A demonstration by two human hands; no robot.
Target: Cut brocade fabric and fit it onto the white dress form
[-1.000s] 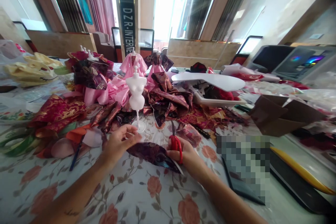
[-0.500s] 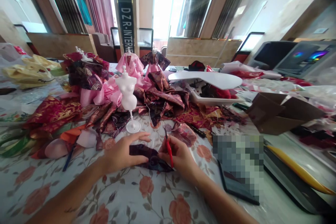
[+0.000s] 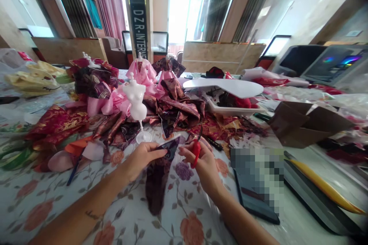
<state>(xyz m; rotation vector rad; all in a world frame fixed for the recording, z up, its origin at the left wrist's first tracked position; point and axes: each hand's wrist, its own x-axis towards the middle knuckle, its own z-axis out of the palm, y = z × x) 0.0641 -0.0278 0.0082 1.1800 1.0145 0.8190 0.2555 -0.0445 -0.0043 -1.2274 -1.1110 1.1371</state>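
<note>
Left hand (image 3: 142, 159) pinches the upper end of a dark brocade strip (image 3: 156, 183) between thumb and fingertips, the strip trailing onto the floral cover (image 3: 34, 206); right hand (image 3: 202, 160) curls firmly around red-handled scissors (image 3: 196, 153), blades shut and pointing up. From the head view, the blades sit just beside the strip, leaving its tip in plain sight, with a white dress form (image 3: 135, 99) just beyond

The dark brocade cloth (image 3: 156, 187) has a woven pattern and a soft shine. The scissors (image 3: 196, 154) have glossy red plastic handles and thin metal blades. The doll dress form (image 3: 135, 101) is smooth white plastic. The pink satin (image 3: 98, 106) looks shiny, the floral bed sheet (image 3: 169, 229) is matt cloth, and the folded cardboard (image 3: 304, 126) is brown and a little rough.
</note>
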